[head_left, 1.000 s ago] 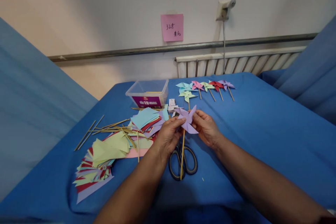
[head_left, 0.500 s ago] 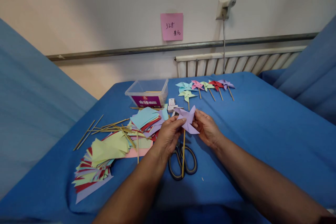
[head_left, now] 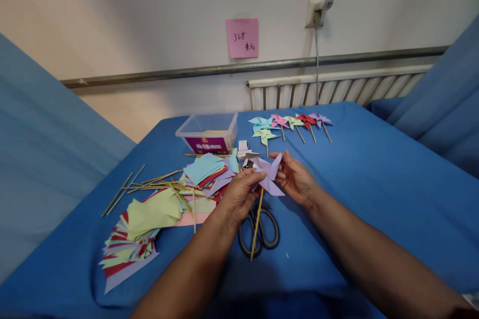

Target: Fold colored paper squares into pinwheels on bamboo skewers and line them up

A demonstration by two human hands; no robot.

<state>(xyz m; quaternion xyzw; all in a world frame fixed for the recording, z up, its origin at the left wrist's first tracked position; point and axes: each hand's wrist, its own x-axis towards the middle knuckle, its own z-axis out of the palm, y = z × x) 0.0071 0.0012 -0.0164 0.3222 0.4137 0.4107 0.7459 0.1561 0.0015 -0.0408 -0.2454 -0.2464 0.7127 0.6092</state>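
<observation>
Between my hands is a purple paper pinwheel on a thin wooden stick. My left hand is closed on it, with the thumb lying at the pinwheel's middle. My right hand pinches the edge of the blade on the right side. Beneath the stick, on the blue cloth, lie dark-handled scissors; their blades are hidden by my left hand and the pinwheel. Just beyond the pinwheel sits a small opened box with something dark and shiny inside, too small to make out.
Finished pinwheels in several colours lie at the back. A clear plastic tub stands left of them. Coloured paper squares and loose sticks spread over the left side. Blue curtains flank the table.
The pinwheel has turned slightly, and the lower end of its stick has swung to the left. My right hand still holds the blade. The whole view has shifted a little.
</observation>
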